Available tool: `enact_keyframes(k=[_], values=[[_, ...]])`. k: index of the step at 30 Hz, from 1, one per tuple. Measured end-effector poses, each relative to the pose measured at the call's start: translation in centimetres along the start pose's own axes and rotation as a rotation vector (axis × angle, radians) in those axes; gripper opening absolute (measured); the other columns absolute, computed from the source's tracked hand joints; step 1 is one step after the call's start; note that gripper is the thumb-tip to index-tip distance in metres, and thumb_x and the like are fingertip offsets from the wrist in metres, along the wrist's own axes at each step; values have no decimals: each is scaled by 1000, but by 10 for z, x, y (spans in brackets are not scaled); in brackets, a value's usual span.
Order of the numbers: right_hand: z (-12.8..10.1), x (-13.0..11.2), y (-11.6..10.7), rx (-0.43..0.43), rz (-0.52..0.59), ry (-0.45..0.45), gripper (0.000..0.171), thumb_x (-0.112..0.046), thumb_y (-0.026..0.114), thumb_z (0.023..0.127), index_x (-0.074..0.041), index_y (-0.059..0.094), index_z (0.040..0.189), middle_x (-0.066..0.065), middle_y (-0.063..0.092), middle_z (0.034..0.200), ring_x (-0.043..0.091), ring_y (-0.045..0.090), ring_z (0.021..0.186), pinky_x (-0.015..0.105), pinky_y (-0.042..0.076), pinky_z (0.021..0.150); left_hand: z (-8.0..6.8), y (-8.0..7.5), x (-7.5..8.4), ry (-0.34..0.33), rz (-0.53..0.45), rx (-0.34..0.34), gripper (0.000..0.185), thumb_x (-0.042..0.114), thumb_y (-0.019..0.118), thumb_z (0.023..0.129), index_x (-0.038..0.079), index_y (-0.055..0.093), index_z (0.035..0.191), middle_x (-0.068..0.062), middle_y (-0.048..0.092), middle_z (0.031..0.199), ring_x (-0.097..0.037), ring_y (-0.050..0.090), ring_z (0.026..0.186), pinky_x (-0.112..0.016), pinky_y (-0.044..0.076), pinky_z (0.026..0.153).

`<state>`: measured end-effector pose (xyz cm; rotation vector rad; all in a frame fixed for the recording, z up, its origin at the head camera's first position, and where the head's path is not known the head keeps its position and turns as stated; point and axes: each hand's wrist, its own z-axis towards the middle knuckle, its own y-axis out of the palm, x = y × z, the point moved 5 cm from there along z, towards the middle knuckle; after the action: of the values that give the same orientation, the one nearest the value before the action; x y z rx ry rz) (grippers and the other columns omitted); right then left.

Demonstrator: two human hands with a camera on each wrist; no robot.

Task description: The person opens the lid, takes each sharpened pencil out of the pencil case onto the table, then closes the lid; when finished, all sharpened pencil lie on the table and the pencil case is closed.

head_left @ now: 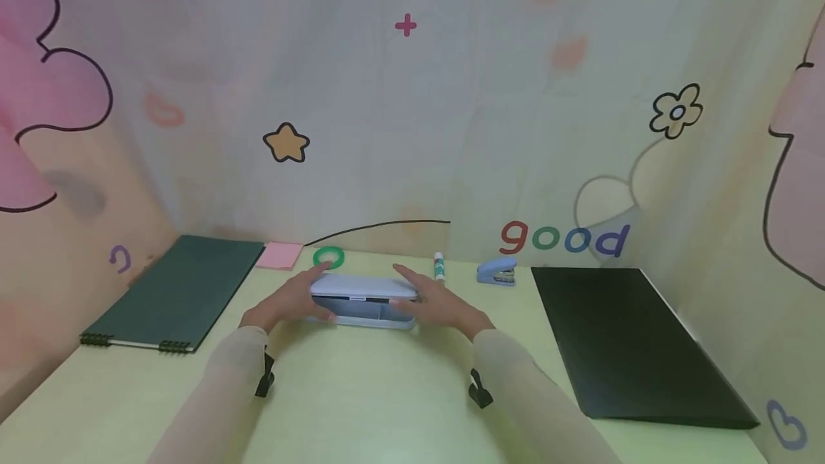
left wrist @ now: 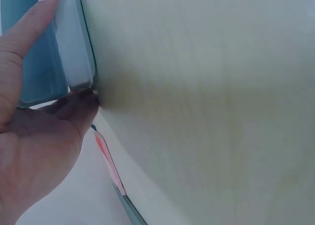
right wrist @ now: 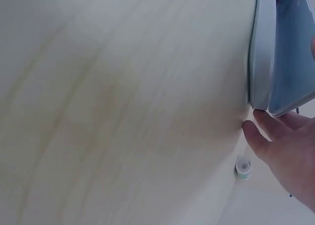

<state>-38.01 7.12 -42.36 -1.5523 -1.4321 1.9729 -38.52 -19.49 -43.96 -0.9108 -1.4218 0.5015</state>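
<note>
A pale blue pencil case (head_left: 364, 286) stands on the table in the middle of the head view, its lid raised partway over a divided inside. My left hand (head_left: 290, 301) grips its left end, thumb at the front and fingers behind. At the other end my right hand (head_left: 441, 303) holds the case, with the thumb over the front of the lid. In the left wrist view the thumb of my left hand (left wrist: 34, 161) lies across the case (left wrist: 42, 62). Fingers of my right hand (right wrist: 295, 151) wrap its corner in the right wrist view.
Behind the case lie a green tape ring (head_left: 329, 258), a glue stick (head_left: 439, 266) and a blue stapler (head_left: 497, 272). Pink sticky notes (head_left: 280, 255) sit beside a dark green spiral notebook (head_left: 180, 292) at left. A black folder (head_left: 638, 342) lies at right. Printed cloth (head_left: 399, 127) hangs behind.
</note>
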Motion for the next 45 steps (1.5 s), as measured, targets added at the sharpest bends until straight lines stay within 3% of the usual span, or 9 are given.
enact_keyframes(k=[6, 11, 21, 30, 37, 40, 45], values=[[0, 1, -7, 18, 69, 14, 74, -55, 57, 96, -39, 20, 159, 11, 33, 162, 38, 37, 146, 63, 31, 115, -3, -4, 6, -21, -15, 38, 125, 26, 92, 71, 21, 5, 161, -28, 33, 155, -45, 40, 137, -66, 30, 114], [2, -3, -10, 16, 86, -6, 74, -56, 54, 98, -37, 18, 159, 14, 34, 161, 39, 41, 143, 62, 32, 115, -9, -9, 2, 8, -35, 96, 128, 20, 93, 69, 16, 1, 160, -32, 44, 144, -46, 48, 128, -65, 34, 111], [15, -7, -23, 110, 99, 71, 75, -60, 39, 102, -28, 7, 162, 3, 13, 169, 37, 22, 153, 60, 20, 121, -15, -9, -4, 13, -64, 98, 130, 21, 89, 76, 15, -11, 158, -34, 50, 141, -47, 49, 131, -63, 33, 114], [33, -4, -30, 224, 95, 125, 78, -59, 35, 103, -22, 1, 162, 6, 10, 169, 46, 18, 151, 62, 16, 121, -12, -7, -7, -3, -56, 112, 136, 26, 91, 72, 18, -13, 159, -31, 51, 142, -45, 49, 132, -62, 34, 114], [46, -1, -28, 313, 128, 212, 78, -57, 36, 103, -20, 3, 162, 8, 15, 168, 45, 24, 149, 59, 21, 121, -15, -4, -7, 13, -93, 109, 134, 24, 92, 71, 20, -8, 160, -30, 51, 142, -43, 51, 130, -62, 35, 113], [49, 2, -26, 333, 128, 256, 77, -57, 36, 103, -19, 4, 162, 11, 20, 167, 47, 26, 148, 61, 23, 120, -14, -1, -7, 10, -93, 90, 133, 26, 92, 70, 22, -6, 161, -28, 47, 145, -43, 48, 132, -62, 35, 113], [49, 2, -27, 359, 108, 303, 77, -59, 34, 102, -21, 5, 162, 17, 34, 161, 49, 34, 144, 62, 28, 117, -9, -1, -3, 15, -31, 45, 128, 31, 92, 70, 28, 3, 162, -23, 26, 162, -44, 29, 147, -65, 27, 116]])
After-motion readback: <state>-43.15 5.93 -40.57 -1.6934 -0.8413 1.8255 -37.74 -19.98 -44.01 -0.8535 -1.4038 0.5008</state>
